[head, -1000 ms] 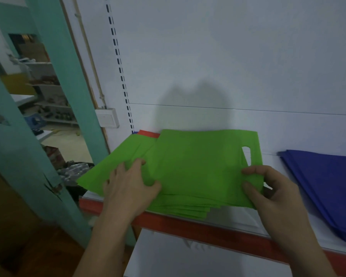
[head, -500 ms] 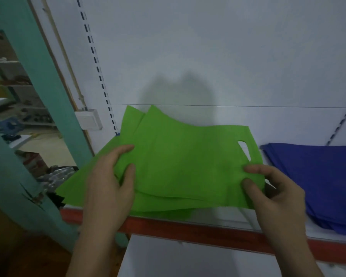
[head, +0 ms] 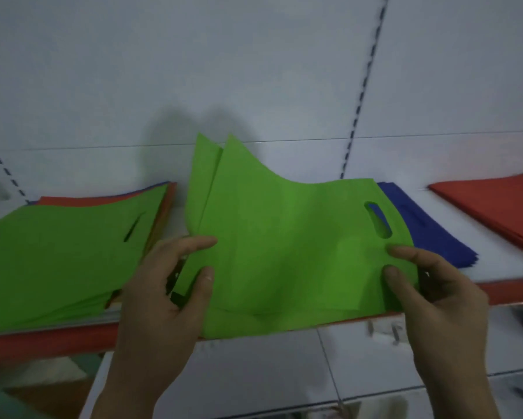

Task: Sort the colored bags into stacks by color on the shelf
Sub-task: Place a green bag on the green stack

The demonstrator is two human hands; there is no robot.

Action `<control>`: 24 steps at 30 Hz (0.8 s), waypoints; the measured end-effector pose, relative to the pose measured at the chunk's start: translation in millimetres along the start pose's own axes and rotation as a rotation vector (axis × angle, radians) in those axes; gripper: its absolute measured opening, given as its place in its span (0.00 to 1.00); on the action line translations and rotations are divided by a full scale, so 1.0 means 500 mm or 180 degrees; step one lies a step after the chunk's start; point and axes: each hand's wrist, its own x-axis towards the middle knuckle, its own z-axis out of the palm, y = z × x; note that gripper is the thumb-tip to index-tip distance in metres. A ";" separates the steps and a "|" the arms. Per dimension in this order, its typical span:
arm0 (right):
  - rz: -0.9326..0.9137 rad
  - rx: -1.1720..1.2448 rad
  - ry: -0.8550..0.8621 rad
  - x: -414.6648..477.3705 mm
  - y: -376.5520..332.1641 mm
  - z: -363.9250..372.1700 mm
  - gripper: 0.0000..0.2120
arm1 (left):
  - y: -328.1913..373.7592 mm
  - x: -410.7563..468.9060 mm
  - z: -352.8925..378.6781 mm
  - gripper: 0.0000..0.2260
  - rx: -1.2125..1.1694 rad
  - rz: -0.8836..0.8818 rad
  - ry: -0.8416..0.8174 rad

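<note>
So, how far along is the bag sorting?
Already done: a stack of flat blue fabric bags and a stack of red fabric bags lie apart on the white shelf. In hand: the left hand and right hand grip a few green fabric bags above the shelf's front edge. Left to do: the mixed pile at the left, green on top with red and blue edges showing beneath.

Shelf [head: 510,269]: mixed pile [head: 57,252] L, held bags [head: 284,252] ctr, inner stack [head: 429,234], outer stack [head: 495,207] R.

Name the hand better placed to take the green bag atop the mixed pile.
Probably left hand: it grips the held bags beside the mixed pile; right hand sits near the blue stack.
</note>
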 end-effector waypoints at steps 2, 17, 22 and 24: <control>0.0010 -0.0056 0.0099 0.020 0.007 -0.083 0.13 | 0.036 -0.013 0.064 0.11 0.0081 0.0137 -0.0062; -0.0088 -0.0838 0.0924 0.120 0.003 -0.715 0.11 | 0.362 -0.121 0.631 0.05 -0.0692 0.0485 -0.0268; -0.0099 -0.1100 0.1329 0.132 0.005 -0.887 0.10 | 0.458 -0.133 0.809 0.02 -0.1091 0.0427 -0.0602; -0.0089 -0.1114 0.1485 0.141 0.009 -0.941 0.09 | 0.501 -0.140 0.873 0.04 -0.1218 0.0403 -0.0739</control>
